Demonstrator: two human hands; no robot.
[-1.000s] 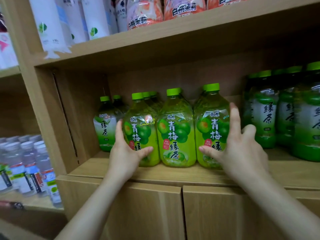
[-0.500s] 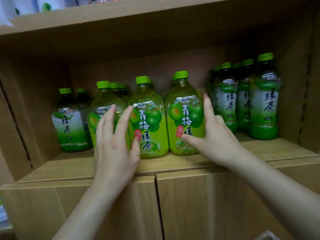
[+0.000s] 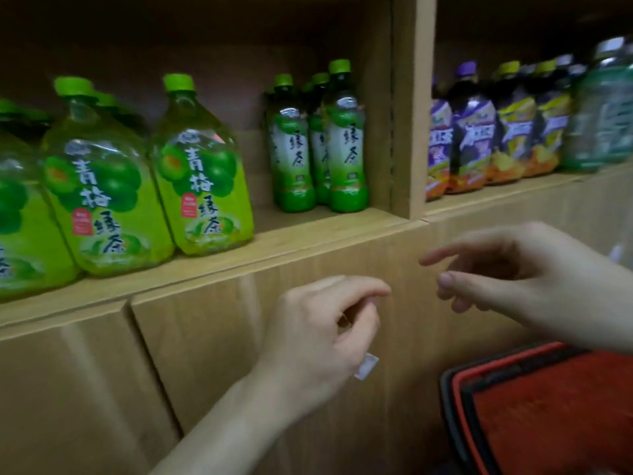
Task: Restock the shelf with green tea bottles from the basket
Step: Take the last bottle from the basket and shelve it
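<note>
Standing next to this person at the shelf [image 3: 308, 234], and both hands are off the stock. The left hand [image 3: 318, 334] hangs in front of the cabinet door [image 3: 205, 354] at about 6 o'clock, grip loosely curled with nothing in it. The right hand [image 3: 534, 286] is over at 3 o'clock, grip relaxed and spread, also empty. The red basket [image 3: 496, 363] sits at 4-5 o'clock, just under the right hand. Honestly can't tell if any bottles are in it, too blurry and cropped.

The big green tea bottles [image 3: 202, 180] are on the shelf at 9-10 o'clock, lined up near the front edge. The slim green tea bottles [image 3: 344, 145] are at 12 o'clock by the divider. All upright, long axis vertical, caps up, labels facing out.

My guess is the next bit is a reach into the basket. If so, take a bottle round the body, not the cap, and keep it upright. Set it in the gap between the big ones and the slim ones, label forward, then slide it back off the lip.
</note>
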